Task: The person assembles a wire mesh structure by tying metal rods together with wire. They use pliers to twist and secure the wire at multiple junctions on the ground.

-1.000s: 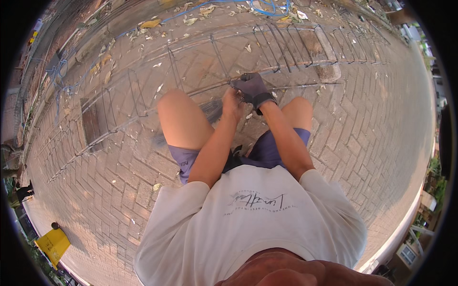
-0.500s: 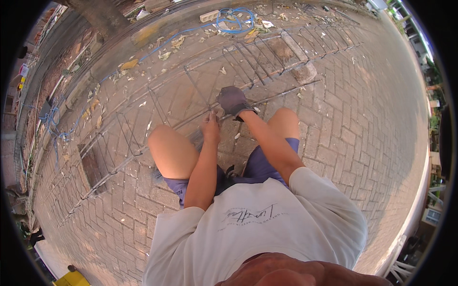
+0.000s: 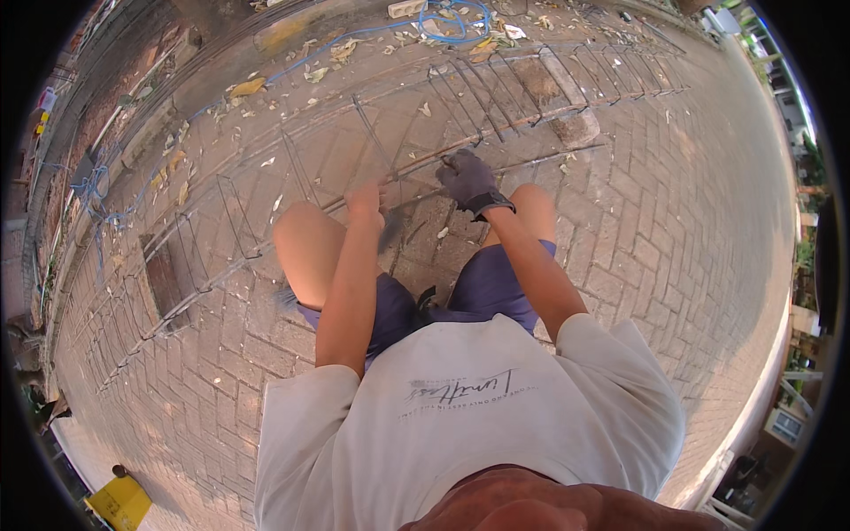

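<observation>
A long steel rebar cage (image 3: 522, 124) with thin square stirrups lies slantwise across the paving in front of my knees. My bare left hand (image 3: 365, 202) is at its near long bar, fingers curled round the bar, though slightly blurred. My right hand (image 3: 469, 181), in a dark glove, is closed in a fist at the same bar farther right. A stirrup (image 3: 372, 128) stands between and beyond my two hands. From beside the gloved hand a straight loose rod (image 3: 553, 157) runs to the right. A dark blurred shape below my left hand cannot be made out.
Concrete blocks prop the cage, one on the right (image 3: 580, 124) and one on the left (image 3: 162, 279). A blue hose (image 3: 452, 37) lies coiled beyond it, among dry leaves (image 3: 248, 87). A kerb (image 3: 288, 34) borders the far side. A yellow object (image 3: 119, 503) stands at lower left.
My left hand has moved left along the near bar, and my right hand slightly right and nearer, so they are farther apart. The head view has shifted a little.
</observation>
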The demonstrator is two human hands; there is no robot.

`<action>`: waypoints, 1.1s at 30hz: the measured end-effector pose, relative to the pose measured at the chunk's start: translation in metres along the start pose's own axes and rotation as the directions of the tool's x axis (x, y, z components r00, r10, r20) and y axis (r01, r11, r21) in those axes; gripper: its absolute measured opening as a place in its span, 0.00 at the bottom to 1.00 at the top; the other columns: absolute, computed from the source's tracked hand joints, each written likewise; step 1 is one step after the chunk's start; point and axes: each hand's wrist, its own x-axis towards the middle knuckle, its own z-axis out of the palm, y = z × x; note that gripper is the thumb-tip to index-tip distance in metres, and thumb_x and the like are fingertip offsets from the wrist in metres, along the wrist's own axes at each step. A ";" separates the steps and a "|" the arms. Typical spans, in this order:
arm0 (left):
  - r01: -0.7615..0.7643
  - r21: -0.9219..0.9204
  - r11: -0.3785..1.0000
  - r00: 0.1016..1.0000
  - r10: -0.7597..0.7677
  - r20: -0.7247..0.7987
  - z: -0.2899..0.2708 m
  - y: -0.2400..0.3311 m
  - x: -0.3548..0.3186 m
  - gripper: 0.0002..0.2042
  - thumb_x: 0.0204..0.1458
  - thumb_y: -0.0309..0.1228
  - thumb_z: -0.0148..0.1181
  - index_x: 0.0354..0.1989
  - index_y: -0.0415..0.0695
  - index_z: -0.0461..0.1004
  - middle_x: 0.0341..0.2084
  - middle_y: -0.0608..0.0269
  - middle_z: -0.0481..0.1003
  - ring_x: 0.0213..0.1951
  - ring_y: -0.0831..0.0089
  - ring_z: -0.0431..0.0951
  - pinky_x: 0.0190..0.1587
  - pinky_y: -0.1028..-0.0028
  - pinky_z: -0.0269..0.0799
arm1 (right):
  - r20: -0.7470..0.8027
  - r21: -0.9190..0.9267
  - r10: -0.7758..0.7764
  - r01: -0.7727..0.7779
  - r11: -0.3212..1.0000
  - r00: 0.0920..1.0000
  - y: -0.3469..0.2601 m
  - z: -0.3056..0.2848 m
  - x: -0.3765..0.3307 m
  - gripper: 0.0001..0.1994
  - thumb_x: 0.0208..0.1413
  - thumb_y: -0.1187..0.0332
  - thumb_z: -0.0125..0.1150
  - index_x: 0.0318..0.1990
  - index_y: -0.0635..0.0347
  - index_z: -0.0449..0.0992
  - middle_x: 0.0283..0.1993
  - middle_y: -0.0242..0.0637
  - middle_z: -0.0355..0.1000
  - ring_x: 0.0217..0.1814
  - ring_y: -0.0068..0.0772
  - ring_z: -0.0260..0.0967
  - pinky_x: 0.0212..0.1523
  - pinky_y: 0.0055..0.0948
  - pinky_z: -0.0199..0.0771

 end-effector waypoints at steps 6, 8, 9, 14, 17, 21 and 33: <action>0.095 -0.170 0.981 0.995 -0.086 0.056 0.011 -0.035 0.014 0.22 0.64 0.51 0.59 0.48 0.43 0.83 0.39 0.61 0.80 0.46 0.68 0.76 0.46 0.59 0.70 | -0.140 -0.354 0.094 -0.138 0.925 0.986 0.014 -0.059 0.075 0.38 0.56 0.47 0.73 0.72 0.51 0.72 0.75 0.57 0.64 0.74 0.66 0.65 0.74 0.67 0.57; 0.122 -0.191 0.974 0.979 -0.086 0.185 0.016 -0.035 0.012 0.19 0.62 0.47 0.64 0.50 0.44 0.80 0.41 0.61 0.82 0.45 0.66 0.78 0.52 0.58 0.70 | -0.147 -0.485 0.098 -0.158 0.860 0.984 0.011 -0.059 0.086 0.42 0.55 0.44 0.74 0.74 0.50 0.69 0.76 0.58 0.63 0.76 0.68 0.63 0.74 0.72 0.52; 0.112 -0.207 0.972 0.968 -0.060 0.244 0.017 -0.033 0.012 0.19 0.61 0.45 0.67 0.51 0.44 0.79 0.42 0.61 0.83 0.44 0.65 0.79 0.55 0.58 0.70 | -0.166 -0.525 0.097 -0.172 0.834 0.981 0.010 -0.059 0.089 0.43 0.55 0.43 0.73 0.75 0.50 0.68 0.76 0.58 0.62 0.77 0.69 0.62 0.74 0.75 0.50; 0.057 -0.177 0.983 0.976 -0.018 0.215 0.023 -0.029 0.009 0.12 0.55 0.33 0.75 0.42 0.43 0.81 0.32 0.63 0.81 0.29 0.64 0.79 0.35 0.62 0.75 | -0.099 -0.612 0.153 -0.182 0.770 0.983 0.011 -0.057 0.103 0.42 0.55 0.39 0.69 0.73 0.52 0.70 0.75 0.56 0.66 0.78 0.67 0.62 0.74 0.71 0.50; -0.179 0.093 0.979 0.984 0.176 0.039 0.032 -0.035 0.009 0.10 0.52 0.31 0.76 0.36 0.39 0.83 0.29 0.60 0.83 0.30 0.60 0.82 0.36 0.61 0.77 | -0.106 -0.631 0.165 -0.194 0.751 0.981 0.016 -0.055 0.110 0.41 0.56 0.39 0.67 0.73 0.53 0.71 0.72 0.56 0.70 0.75 0.63 0.67 0.73 0.67 0.55; -0.251 0.503 0.827 0.913 0.375 -0.161 0.048 -0.039 0.001 0.11 0.50 0.32 0.76 0.35 0.36 0.85 0.31 0.50 0.85 0.36 0.53 0.87 0.43 0.58 0.80 | 0.012 -0.609 0.220 -0.167 0.775 0.975 0.020 -0.052 0.119 0.32 0.58 0.47 0.64 0.66 0.54 0.78 0.73 0.55 0.71 0.73 0.56 0.72 0.72 0.61 0.60; -0.442 0.836 0.326 0.551 0.834 -0.034 0.031 0.011 -0.051 0.22 0.53 0.46 0.71 0.46 0.40 0.89 0.43 0.43 0.86 0.47 0.42 0.86 0.52 0.50 0.80 | -0.113 -0.581 0.176 -0.209 0.787 0.978 0.008 -0.088 0.135 0.46 0.51 0.34 0.70 0.71 0.57 0.73 0.76 0.57 0.68 0.77 0.65 0.66 0.76 0.64 0.58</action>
